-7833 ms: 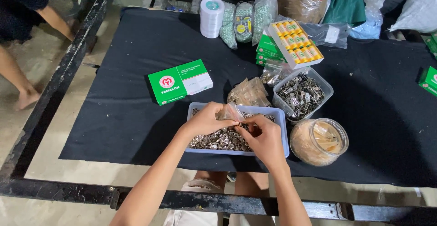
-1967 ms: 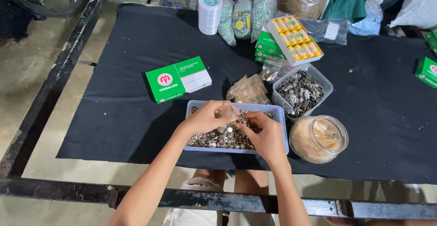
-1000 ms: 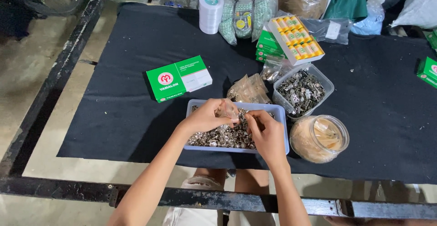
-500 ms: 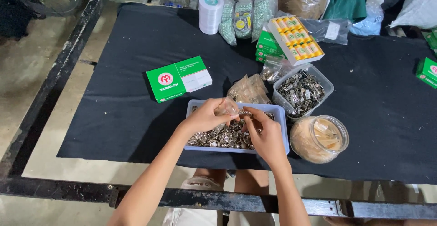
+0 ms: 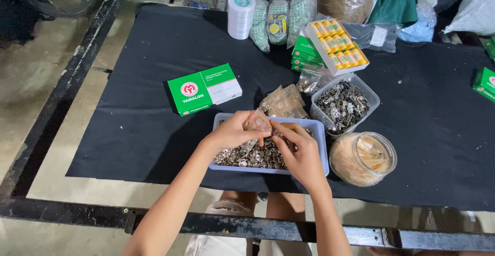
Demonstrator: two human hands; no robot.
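Small workshop: black-clothed workbench (image 5: 154, 106), tubs of metal fasteners (image 5: 344, 104) (concrete floor).

Even soft overhead light, faint shadows, sharp focus, slight edge distortion.

Bare black cloth (image 5: 154, 132) lies open leftward; round jar (image 5: 363, 158) crowds the right.

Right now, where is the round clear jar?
In the head view, the round clear jar stands on the black cloth, right of the blue tray and the right hand.
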